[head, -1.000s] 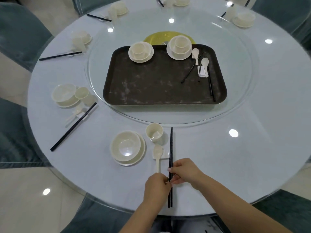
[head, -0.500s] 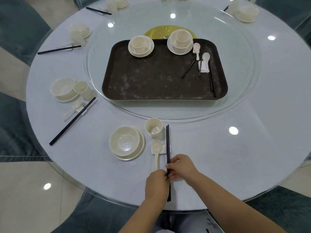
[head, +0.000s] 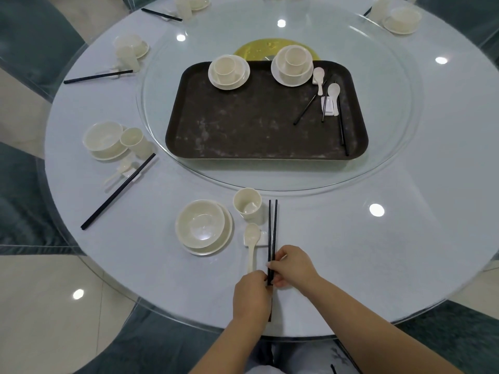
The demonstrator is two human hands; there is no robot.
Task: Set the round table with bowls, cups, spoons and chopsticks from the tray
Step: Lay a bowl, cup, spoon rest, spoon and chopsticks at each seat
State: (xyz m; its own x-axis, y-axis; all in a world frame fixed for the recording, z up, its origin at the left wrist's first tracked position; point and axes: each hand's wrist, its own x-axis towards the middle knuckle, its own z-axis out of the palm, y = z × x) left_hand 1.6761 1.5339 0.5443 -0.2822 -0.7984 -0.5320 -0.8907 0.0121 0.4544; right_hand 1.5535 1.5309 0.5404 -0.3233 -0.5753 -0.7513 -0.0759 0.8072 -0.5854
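Note:
At the near edge of the round table (head: 378,252) lies a place setting: a cream bowl on a plate (head: 201,225), a cup (head: 247,203), a spoon (head: 251,241) on a small white rest, and a pair of black chopsticks (head: 272,228) pointing away from me. My left hand (head: 252,298) and my right hand (head: 293,265) both pinch the near part of the chopsticks. The dark tray (head: 256,125) on the glass turntable holds two bowl-and-cup stacks (head: 229,71) (head: 293,64), two spoons, white rests and loose chopsticks (head: 341,122).
Other place settings lie around the rim at the left (head: 108,141), far left (head: 129,49), top (head: 189,4) and far right (head: 399,18). Grey-green chairs ring the table. The glass turntable's (head: 391,147) edge runs just beyond the near cup.
Both hands stayed on the chopsticks while the pair slid a little away from me along the rest; its two tips now lie slightly apart. The view dipped slightly.

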